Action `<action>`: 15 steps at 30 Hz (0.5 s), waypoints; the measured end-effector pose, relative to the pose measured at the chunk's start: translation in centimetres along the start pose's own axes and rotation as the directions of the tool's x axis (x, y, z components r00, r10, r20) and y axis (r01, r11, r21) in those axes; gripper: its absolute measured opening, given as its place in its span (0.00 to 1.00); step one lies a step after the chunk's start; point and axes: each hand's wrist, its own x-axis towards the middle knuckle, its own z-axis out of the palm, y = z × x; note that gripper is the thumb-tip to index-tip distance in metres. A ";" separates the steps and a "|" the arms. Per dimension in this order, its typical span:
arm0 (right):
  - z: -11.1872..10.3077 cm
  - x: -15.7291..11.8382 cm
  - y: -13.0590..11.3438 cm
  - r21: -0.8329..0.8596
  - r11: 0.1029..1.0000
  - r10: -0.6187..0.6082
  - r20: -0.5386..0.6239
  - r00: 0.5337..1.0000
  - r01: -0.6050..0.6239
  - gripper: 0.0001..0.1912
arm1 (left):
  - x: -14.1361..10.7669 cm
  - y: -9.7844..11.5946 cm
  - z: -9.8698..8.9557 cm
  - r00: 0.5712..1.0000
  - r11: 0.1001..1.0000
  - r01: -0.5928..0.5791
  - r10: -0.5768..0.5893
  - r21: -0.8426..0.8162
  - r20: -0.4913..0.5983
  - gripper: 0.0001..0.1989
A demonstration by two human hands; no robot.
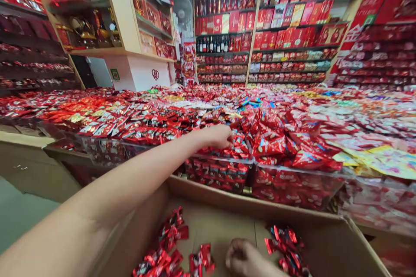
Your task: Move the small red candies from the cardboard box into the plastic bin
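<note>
My left hand (221, 136) reaches over a clear bin (217, 171) of small red-wrapped candies, its fingers curled down at the candies; whatever they hold is hidden. Inside an open cardboard box (211, 192), my right hand (242, 255) is low over the bottom with its fingers curled, and I cannot make out anything in them. Small red candies (201, 259) lie in the box to the left of that hand, and another pile of red candies (287, 249) lies to its right.
A bin of larger red packets (269, 147) stands right of the candy bin, with yellow packets (383, 160) beyond. Red packets (107, 121) fill bins at the left. Shelves with boxes and bottles (212, 44) line the back wall.
</note>
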 end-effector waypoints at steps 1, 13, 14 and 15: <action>-0.1 0.2 0.6 0.002 1.000 0.022 -0.001 1.000 -0.022 0.06 | 0.1 0.0 0.0 1.000 1.000 -0.008 0.008 -0.021 -0.002 0.11; -0.5 -0.8 4.1 -0.140 0.983 0.150 0.242 0.959 -0.118 0.06 | 1.4 0.6 0.9 0.992 0.991 0.033 -0.017 0.132 -0.123 0.11; 0.0 -1.2 4.0 -0.164 0.981 0.153 0.298 0.942 -0.108 0.08 | 1.1 0.9 0.7 0.986 0.994 0.008 0.011 0.110 -0.166 0.11; 0.6 -1.5 3.9 -0.189 0.977 0.161 0.339 0.927 -0.100 0.10 | 0.7 1.2 0.6 0.972 0.997 -0.027 0.043 0.074 -0.230 0.11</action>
